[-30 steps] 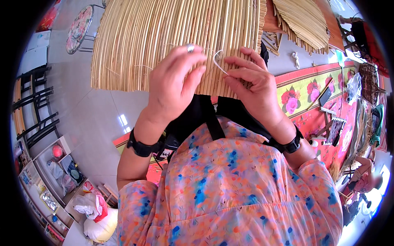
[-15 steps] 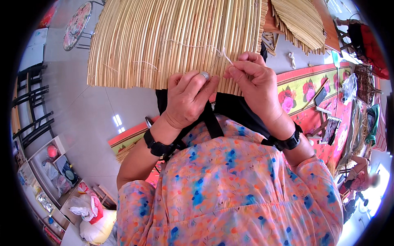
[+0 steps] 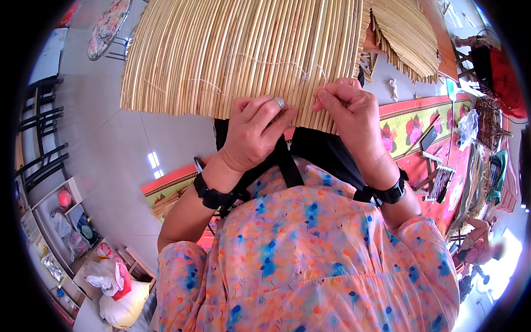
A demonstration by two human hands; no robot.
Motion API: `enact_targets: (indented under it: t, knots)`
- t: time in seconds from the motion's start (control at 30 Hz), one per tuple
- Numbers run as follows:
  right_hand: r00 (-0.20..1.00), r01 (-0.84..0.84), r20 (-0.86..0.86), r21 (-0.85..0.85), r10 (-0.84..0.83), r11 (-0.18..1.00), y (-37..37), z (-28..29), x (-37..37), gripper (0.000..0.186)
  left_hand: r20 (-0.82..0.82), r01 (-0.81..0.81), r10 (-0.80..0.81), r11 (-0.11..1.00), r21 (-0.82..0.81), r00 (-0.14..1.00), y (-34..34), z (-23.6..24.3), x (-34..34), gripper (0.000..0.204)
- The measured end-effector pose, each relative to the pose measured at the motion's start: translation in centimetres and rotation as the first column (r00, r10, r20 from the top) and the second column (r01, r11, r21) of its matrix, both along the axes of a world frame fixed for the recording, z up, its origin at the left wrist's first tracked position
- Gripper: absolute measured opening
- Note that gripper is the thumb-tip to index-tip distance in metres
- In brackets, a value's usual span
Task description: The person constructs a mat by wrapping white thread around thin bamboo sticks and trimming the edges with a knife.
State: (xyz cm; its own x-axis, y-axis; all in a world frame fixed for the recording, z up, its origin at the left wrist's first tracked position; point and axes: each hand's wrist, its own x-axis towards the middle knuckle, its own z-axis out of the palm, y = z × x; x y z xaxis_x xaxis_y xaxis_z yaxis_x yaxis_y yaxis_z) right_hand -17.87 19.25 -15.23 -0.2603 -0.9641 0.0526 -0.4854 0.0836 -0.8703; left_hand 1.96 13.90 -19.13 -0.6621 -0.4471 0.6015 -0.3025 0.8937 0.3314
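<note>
A mat of many pale reed sticks (image 3: 243,44), threaded with thin white string (image 3: 322,73), spans the top middle. My left hand (image 3: 257,130) has its fingers curled on the mat's near edge, holding it; a silver ring shows on one finger. My right hand (image 3: 351,119) sits to the right on the mat, thumb and forefinger pinched on the white string, which runs up in a loose loop. The fingertips of both hands are partly hidden against the sticks.
A second reed mat (image 3: 409,39) lies on a wooden table at upper right. A floral stool (image 3: 106,30) stands upper left, shelving (image 3: 72,249) lower left, a pink floral runner (image 3: 415,130) right. A co-worker (image 3: 475,243) is at lower right.
My left hand has come down from the string to the mat's edge. My right hand has shifted slightly right, still pinching the string, and now sits a little lower than half a second ago.
</note>
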Motion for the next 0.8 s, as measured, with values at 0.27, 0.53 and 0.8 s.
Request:
enact_targets:
  t: [0.27, 0.53, 0.8]
  knots:
    - [0.942, -0.084, -0.329, -0.055, 0.062, 0.995, 0.5, 4.0, -0.2, 0.010, 0.054, -0.068, 0.071, 0.996, -0.058, 0.996, 1.1, 0.3, -0.4, 0.031]
    - [0.973, -0.100, 0.205, -0.016, 0.102, 0.995, -1.3, 1.8, 0.0, 0.012, 0.003, -0.096, 0.096, 0.992, -0.083, 0.995, 1.1, 0.2, -0.8, 0.031]
    - [0.584, -0.147, 0.807, 0.209, -0.085, 0.967, -2.5, 1.8, 0.0, 0.016, -0.015, -0.097, 0.096, 0.988, -0.116, 0.995, 0.5, -0.3, -1.4, 0.033]
